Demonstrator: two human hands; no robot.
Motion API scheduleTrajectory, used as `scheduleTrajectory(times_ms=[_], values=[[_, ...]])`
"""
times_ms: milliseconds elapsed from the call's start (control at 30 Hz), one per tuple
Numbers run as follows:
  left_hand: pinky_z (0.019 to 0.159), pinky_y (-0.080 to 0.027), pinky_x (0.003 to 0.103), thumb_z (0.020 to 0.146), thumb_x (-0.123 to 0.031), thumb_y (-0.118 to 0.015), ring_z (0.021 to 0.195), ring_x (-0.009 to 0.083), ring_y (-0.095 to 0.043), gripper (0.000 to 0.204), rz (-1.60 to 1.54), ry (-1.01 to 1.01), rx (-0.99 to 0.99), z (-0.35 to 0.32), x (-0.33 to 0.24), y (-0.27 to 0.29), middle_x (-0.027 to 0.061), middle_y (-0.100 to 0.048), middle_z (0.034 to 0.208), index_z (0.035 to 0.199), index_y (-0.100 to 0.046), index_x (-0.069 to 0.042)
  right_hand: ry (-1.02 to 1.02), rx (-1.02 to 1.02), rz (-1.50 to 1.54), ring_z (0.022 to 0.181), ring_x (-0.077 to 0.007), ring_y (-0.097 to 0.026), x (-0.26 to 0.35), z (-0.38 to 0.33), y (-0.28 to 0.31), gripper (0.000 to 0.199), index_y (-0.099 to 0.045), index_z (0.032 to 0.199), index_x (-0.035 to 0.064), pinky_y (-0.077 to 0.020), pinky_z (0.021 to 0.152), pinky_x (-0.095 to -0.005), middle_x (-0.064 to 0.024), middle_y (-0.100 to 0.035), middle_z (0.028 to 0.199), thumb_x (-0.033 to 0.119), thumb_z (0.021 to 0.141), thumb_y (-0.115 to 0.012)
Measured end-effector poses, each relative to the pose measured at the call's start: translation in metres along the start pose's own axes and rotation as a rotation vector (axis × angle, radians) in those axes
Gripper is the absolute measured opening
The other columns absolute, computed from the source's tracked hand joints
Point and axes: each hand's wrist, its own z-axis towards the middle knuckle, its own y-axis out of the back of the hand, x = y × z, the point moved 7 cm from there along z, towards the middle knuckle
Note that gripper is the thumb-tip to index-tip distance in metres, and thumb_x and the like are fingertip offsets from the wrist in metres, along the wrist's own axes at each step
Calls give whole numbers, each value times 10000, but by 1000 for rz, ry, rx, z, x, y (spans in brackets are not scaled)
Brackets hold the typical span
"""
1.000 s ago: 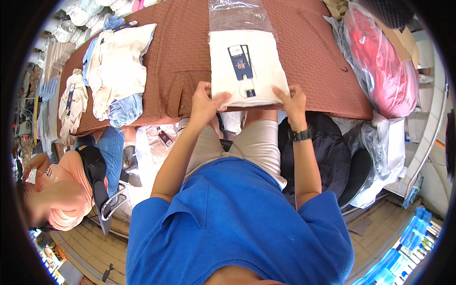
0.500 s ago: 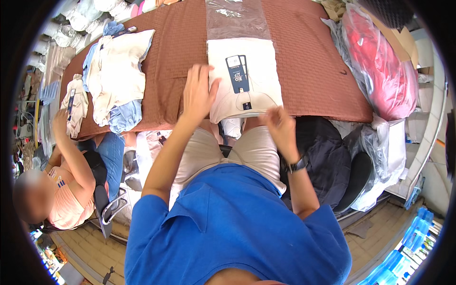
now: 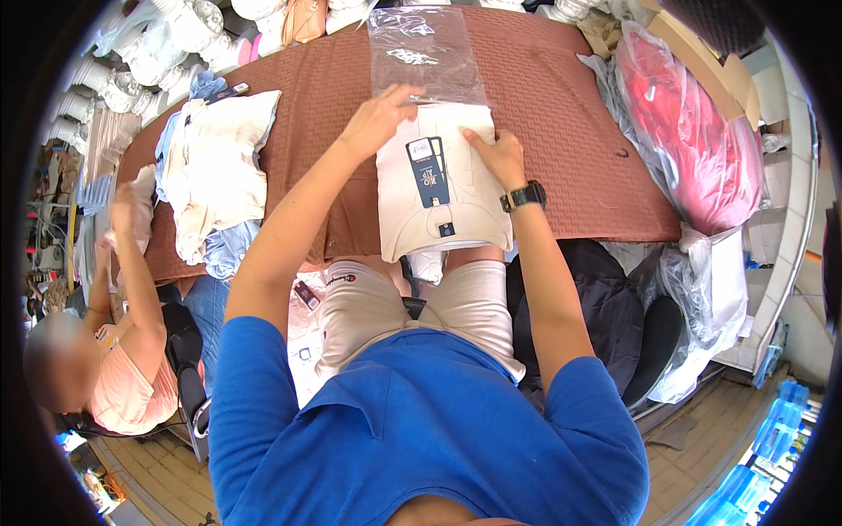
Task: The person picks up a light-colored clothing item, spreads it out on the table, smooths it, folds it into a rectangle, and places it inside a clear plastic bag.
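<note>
A cream folded T-shirt (image 3: pixel 399 184) with a dark blue hang tag (image 3: pixel 427 171) lies at the table's near edge, its collar toward me. Just beyond it, a clear plastic bag (image 3: pixel 421 57) lies flat and meets the shirt's far edge. My left hand (image 3: pixel 381 123) reaches over the shirt's far left corner, thumb and fingers apart at the bag's near edge. At the far right corner, my right hand (image 3: pixel 500 159) has its thumb on top of the shirt; its other fingers curl down at the side, partly hidden.
Cream and light blue garments (image 3: pixel 219 149) lie on the brown-covered table (image 3: pixel 316 114) to the left. A co-worker (image 3: pixel 132 351) sits there, a hand raised over a cream garment. At right are a bagged red bundle (image 3: pixel 684 131), a cardboard box (image 3: pixel 710 66) and a black chair (image 3: pixel 658 337).
Both my hands have moved away from me to the shirt's far corners. My right hand has left the collar end. The co-worker has lifted a cream garment from the table.
</note>
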Motion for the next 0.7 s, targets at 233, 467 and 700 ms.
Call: scheduleTrajectory(times_ms=[233,467,700], values=[[893,-552,379,737,238,-507,1088,303,-666,671,-257,176,39,29,34,11,149,-621,1315,1326,-610,-66,-42,267,493,904,-272,-728,6,21,-24,534,-685,1091,-94,-570,829,-363,-204,-737,1032,234,726,-894],[784,-559,347,745,249,-490,1053,285,-690,682,-363,242,71,28,43,17,154,-639,1274,1344,-597,-60,-78,475,774,928,-231,-712,20,3,-22,398,-686,1091,-85,-576,836,-350,-161,-733,1025,105,772,-827],[798,-564,359,777,226,-506,1070,307,-686,633,-354,250,87,23,37,20,155,-635,1286,1335,-603,-58,0,471,827,930,-229,-712,16,1,-20,376,-661,1132,-85,-586,850,-364,-167,-723,1053,78,811,-771]])
